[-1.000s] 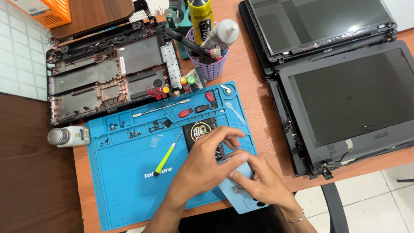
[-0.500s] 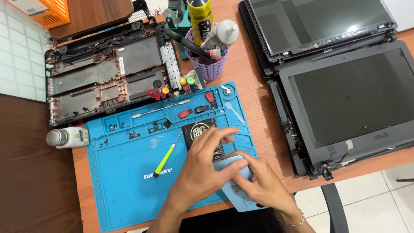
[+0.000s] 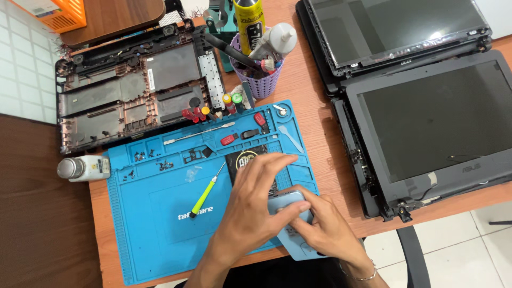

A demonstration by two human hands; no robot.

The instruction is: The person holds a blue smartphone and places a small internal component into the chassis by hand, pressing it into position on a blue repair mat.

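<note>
Screwdriver [image 3: 207, 190] with a green handle lies on the blue repair mat [image 3: 154, 234]. Right of it, the left hand [image 3: 256, 205] grips a light-blue phone [image 3: 290, 205] at the mat's near right corner; the right hand [image 3: 325, 229] pinches the phone's near side.

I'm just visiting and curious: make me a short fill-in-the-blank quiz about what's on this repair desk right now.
1. Both hands, the left hand and the right hand, rest on a small light-blue ____.
2. The screwdriver lying on the blue work mat has a bright ____ handle.
3. The purple basket holding bottles and tools stands on the wooden ____.
4. The opened laptop base lies at the mat's far ____ corner.

Missing words: device; green; desk; left
</note>
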